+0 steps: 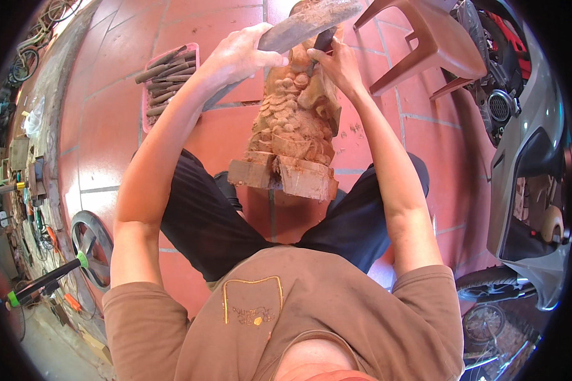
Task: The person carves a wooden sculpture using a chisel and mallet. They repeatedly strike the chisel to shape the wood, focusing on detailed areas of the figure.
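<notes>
A carved wooden figure [289, 120], covered in rounded relief, stands or lies between my knees, its blocky base nearest me. My left hand [238, 56] is closed around a long, worn, grey-brown wooden club [311, 26], whose thick end reaches over the far part of the carving. In my right hand [340, 65] is a chisel with a dark handle [325, 40], gripped at the carving's upper right side. Its tip is hard to make out against the wood. The club hides part of the carving's far end.
Left of the carving, a pink basket [197, 56] holds several dark-handled tools [170, 73]. A brown plastic chair [419, 44] stands at the far right, near a grey motorbike [527, 184]. At left are a black wheel [92, 244] and scattered tools. Wood chips [351, 130] lie on red floor tiles.
</notes>
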`<action>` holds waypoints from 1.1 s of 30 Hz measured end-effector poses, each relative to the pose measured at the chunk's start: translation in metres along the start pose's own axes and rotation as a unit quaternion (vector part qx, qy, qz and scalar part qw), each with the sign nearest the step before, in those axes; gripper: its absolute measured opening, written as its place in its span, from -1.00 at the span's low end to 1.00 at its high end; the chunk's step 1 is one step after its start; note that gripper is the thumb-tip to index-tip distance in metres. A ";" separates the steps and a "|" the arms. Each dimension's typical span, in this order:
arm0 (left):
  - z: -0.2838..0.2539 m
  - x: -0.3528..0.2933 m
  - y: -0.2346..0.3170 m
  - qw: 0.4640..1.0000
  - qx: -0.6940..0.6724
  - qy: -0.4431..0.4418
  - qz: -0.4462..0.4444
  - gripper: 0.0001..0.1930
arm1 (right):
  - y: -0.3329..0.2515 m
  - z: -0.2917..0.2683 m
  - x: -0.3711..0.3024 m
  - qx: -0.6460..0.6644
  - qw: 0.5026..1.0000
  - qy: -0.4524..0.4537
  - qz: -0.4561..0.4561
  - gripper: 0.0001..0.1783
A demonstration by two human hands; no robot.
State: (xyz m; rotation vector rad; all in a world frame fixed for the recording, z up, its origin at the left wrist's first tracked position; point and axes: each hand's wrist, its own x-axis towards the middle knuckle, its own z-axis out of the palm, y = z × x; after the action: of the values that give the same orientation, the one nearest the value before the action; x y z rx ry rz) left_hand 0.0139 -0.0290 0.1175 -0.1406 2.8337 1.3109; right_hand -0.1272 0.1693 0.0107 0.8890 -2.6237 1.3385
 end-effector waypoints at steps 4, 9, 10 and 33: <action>-0.003 -0.010 0.002 0.999 -0.013 0.019 0.030 -0.37 | -0.002 -0.007 -0.010 -0.006 0.999 -0.017 0.045 -0.54; -0.012 -0.021 0.005 0.998 -0.039 0.039 0.041 -0.36 | -0.026 -0.027 -0.023 0.015 0.998 0.015 0.061 -0.53; -0.013 -0.022 0.007 0.997 -0.038 0.042 0.045 -0.35 | -0.021 -0.027 -0.022 0.014 0.998 0.040 0.043 -0.53; 0.015 -0.022 0.025 0.993 0.019 0.089 0.075 -0.37 | -0.010 -0.006 -0.024 -0.050 0.998 0.031 0.022 -0.53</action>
State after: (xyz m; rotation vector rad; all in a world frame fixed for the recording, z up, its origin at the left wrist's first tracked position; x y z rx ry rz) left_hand 0.0337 0.0001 0.1281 -0.0460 3.0726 1.3318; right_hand -0.1032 0.1805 0.0146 0.7689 -2.6499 1.2105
